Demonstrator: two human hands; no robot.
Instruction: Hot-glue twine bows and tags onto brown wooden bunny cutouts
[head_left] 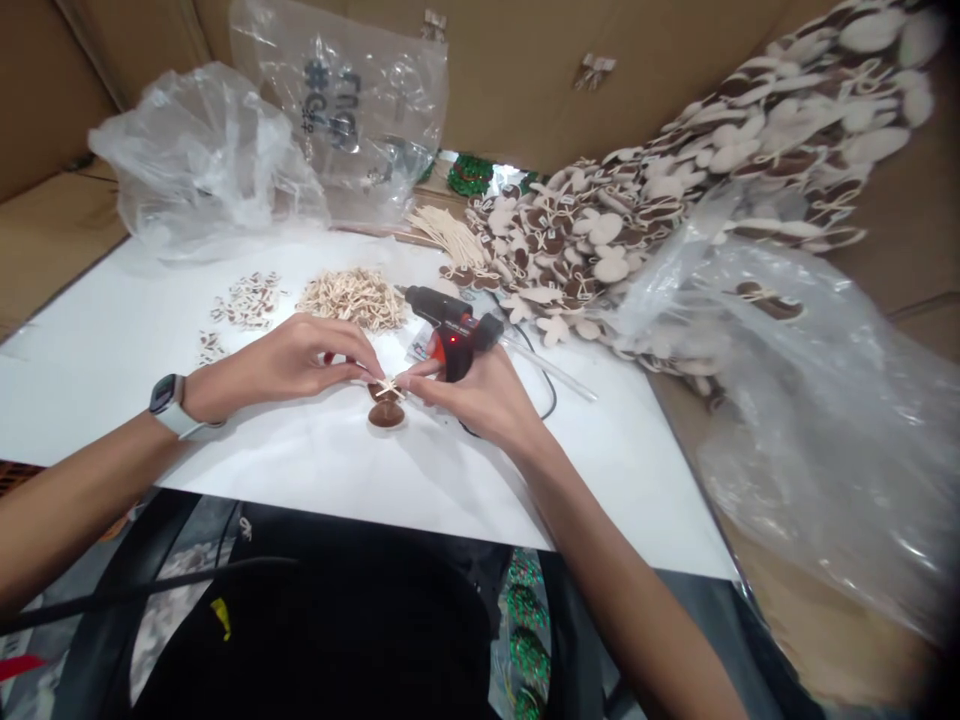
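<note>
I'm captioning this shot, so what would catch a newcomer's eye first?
The big heap of brown and cream pieces toward the upper right. Next comes the black glue gun in the right hand, near the middle. Crumpled clear plastic stands at upper left.

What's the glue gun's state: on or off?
Apparently on: a red light glows on the glue gun, which the right hand holds. Its heat cannot be told.

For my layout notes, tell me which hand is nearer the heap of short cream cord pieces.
Left. The left hand is close, on the near side of the heap; the right hand, holding the black-and-orange glue gun, is farther off, toward the near right.
</note>
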